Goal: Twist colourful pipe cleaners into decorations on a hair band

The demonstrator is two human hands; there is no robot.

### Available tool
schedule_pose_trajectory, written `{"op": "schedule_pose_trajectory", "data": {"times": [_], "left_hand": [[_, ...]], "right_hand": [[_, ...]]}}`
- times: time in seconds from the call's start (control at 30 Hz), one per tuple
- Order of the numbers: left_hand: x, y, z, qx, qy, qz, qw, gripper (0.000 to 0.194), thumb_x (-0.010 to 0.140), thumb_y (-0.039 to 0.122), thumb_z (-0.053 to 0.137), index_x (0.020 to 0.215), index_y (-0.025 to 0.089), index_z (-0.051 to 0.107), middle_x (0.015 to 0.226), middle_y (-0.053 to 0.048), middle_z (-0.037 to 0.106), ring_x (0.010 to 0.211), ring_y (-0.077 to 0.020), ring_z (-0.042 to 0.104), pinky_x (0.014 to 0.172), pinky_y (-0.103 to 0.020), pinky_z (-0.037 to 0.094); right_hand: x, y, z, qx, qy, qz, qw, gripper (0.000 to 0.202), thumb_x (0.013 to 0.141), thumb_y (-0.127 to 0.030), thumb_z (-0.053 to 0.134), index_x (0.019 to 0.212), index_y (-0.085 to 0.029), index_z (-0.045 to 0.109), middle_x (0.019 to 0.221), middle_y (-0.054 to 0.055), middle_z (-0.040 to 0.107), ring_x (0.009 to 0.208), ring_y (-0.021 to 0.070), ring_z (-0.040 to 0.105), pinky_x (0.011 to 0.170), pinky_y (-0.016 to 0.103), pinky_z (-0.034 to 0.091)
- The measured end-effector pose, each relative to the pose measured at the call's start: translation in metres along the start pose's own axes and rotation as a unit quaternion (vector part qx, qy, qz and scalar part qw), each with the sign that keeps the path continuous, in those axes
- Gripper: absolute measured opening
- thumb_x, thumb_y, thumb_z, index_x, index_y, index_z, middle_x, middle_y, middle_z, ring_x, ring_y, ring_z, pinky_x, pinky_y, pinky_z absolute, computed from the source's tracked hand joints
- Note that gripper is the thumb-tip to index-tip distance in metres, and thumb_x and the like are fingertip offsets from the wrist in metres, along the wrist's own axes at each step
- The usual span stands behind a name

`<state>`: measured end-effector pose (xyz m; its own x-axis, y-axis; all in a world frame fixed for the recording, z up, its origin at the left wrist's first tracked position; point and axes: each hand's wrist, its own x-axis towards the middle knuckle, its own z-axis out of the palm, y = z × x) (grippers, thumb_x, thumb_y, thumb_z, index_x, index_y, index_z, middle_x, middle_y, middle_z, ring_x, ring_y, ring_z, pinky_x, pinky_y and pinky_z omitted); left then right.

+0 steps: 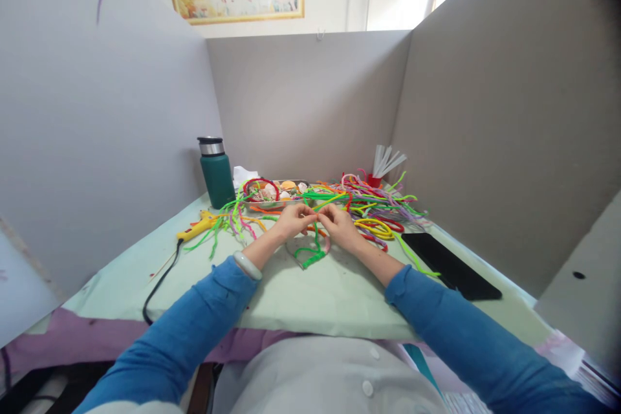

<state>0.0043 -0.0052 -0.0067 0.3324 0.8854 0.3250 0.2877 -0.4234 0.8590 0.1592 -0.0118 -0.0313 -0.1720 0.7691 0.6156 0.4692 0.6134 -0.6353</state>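
Observation:
My left hand (295, 220) and my right hand (336, 222) meet fingertip to fingertip over the middle of the table. Both are pinched on a green pipe cleaner, which runs down from between the fingers. Below them hangs or lies a ring-like piece with a green wrapped part (313, 261) at its bottom and a pink part at its right side; whether it touches the table I cannot tell. A pale bangle (247, 266) is round my left wrist. The fingers hide the pipe cleaner's upper end.
A yellow glue gun (198, 226) with a black cord and a green bottle (217, 173) are at the left. Behind my hands are a tray (252, 204) of small pieces and heaped pipe cleaners (378, 207). A black slab (451, 265) lies right. Grey partitions (310, 103) enclose the table.

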Motion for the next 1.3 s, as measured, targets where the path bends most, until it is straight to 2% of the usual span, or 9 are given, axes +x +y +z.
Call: {"op": "schedule_pose_trajectory", "data": {"times": [0.1, 0.17, 0.27, 0.37, 0.53, 0.7, 0.83, 1.1, 1.3], "left_hand": [[0.0, 0.0012, -0.0005, -0.011, 0.007, 0.0, 1.0, 0.019, 0.07, 0.028, 0.06, 0.072, 0.01, 0.055, 0.054, 0.004, 0.05, 0.04, -0.0045, 0.048, 0.041, -0.016, 0.039], [-0.0004, 0.0023, -0.0012, -0.04, -0.001, 0.003, 0.999, 0.019, 0.07, 0.028, 0.06, 0.071, 0.01, 0.054, 0.049, 0.004, 0.048, 0.04, -0.0048, 0.047, 0.042, -0.016, 0.039], [-0.0019, 0.0049, -0.0028, -0.111, -0.026, 0.01, 0.993, 0.02, 0.069, 0.029, 0.06, 0.072, 0.011, 0.053, 0.047, 0.005, 0.047, 0.04, -0.0048, 0.045, 0.045, -0.018, 0.041], [-0.0034, 0.0069, -0.0043, -0.154, -0.044, 0.008, 0.987, 0.023, 0.067, 0.031, 0.063, 0.071, 0.011, 0.052, 0.048, 0.005, 0.046, 0.04, -0.0038, 0.043, 0.046, -0.018, 0.041], [-0.0031, 0.0045, -0.0056, -0.177, -0.057, 0.006, 0.983, 0.027, 0.066, 0.034, 0.065, 0.069, 0.012, 0.051, 0.047, 0.006, 0.044, 0.039, -0.003, 0.04, 0.046, -0.018, 0.04], [-0.0019, 0.0007, -0.0061, -0.186, -0.07, 0.006, 0.98, 0.027, 0.067, 0.035, 0.064, 0.069, 0.012, 0.051, 0.047, 0.006, 0.045, 0.04, -0.0035, 0.041, 0.045, -0.018, 0.039], [-0.0027, 0.0013, -0.0064, -0.184, -0.077, -0.006, 0.98, 0.025, 0.067, 0.033, 0.064, 0.07, 0.012, 0.051, 0.047, 0.006, 0.045, 0.039, -0.0038, 0.042, 0.048, -0.02, 0.042], [-0.0035, 0.0038, -0.0087, -0.146, -0.094, -0.021, 0.985, 0.02, 0.069, 0.029, 0.061, 0.073, 0.011, 0.052, 0.049, 0.006, 0.045, 0.04, -0.0036, 0.043, 0.047, -0.019, 0.043], [0.0014, -0.001, -0.0049, -0.021, -0.034, 0.001, 0.999, 0.014, 0.072, 0.023, 0.058, 0.072, 0.01, 0.054, 0.053, 0.005, 0.045, 0.04, -0.0036, 0.044, 0.041, -0.018, 0.044]], "right_hand": [[-0.0005, -0.0012, -0.0006, 0.004, -0.004, -0.01, 1.0, 0.015, 0.08, -0.03, 0.045, 0.079, -0.018, 0.053, 0.063, -0.002, 0.053, 0.054, 0.011, 0.051, 0.049, 0.022, 0.037], [0.0001, -0.0025, -0.0016, 0.014, -0.003, -0.026, 1.0, 0.016, 0.082, -0.031, 0.044, 0.086, -0.018, 0.053, 0.073, 0.0, 0.056, 0.061, 0.012, 0.053, 0.053, 0.023, 0.04], [0.0017, -0.0053, -0.004, -0.002, 0.008, -0.082, 0.997, 0.018, 0.082, -0.03, 0.046, 0.093, -0.018, 0.055, 0.092, 0.005, 0.057, 0.081, 0.0151, 0.055, 0.069, 0.027, 0.044], [0.0022, -0.0069, -0.0054, -0.027, 0.003, -0.107, 0.994, 0.017, 0.081, -0.032, 0.048, 0.088, -0.018, 0.056, 0.091, 0.005, 0.058, 0.089, 0.0171, 0.052, 0.079, 0.031, 0.041], [0.0014, -0.003, -0.0023, 0.074, -0.055, -0.025, 0.995, 0.018, 0.084, -0.035, 0.044, 0.088, -0.019, 0.052, 0.076, 0.0, 0.056, 0.066, 0.0125, 0.054, 0.059, 0.025, 0.044], [0.0026, -0.0004, -0.0012, 0.14, -0.077, 0.018, 0.987, 0.019, 0.084, -0.037, 0.042, 0.086, -0.02, 0.049, 0.06, -0.004, 0.049, 0.049, 0.0092, 0.047, 0.045, 0.02, 0.039], [0.0038, 0.0003, -0.0031, 0.095, -0.046, 0.004, 0.994, 0.019, 0.081, -0.037, 0.045, 0.081, -0.019, 0.051, 0.065, -0.003, 0.05, 0.054, 0.0093, 0.047, 0.047, 0.02, 0.038], [0.0021, -0.0004, -0.0067, 0.032, -0.059, -0.01, 0.998, 0.016, 0.082, -0.03, 0.042, 0.085, -0.019, 0.053, 0.064, -0.002, 0.053, 0.058, 0.0117, 0.051, 0.052, 0.022, 0.039], [-0.0025, -0.0069, -0.0099, -0.118, -0.015, -0.081, 0.99, 0.014, 0.082, -0.024, 0.045, 0.081, -0.017, 0.057, 0.062, -0.001, 0.057, 0.055, 0.01, 0.049, 0.055, 0.022, 0.032]]}}
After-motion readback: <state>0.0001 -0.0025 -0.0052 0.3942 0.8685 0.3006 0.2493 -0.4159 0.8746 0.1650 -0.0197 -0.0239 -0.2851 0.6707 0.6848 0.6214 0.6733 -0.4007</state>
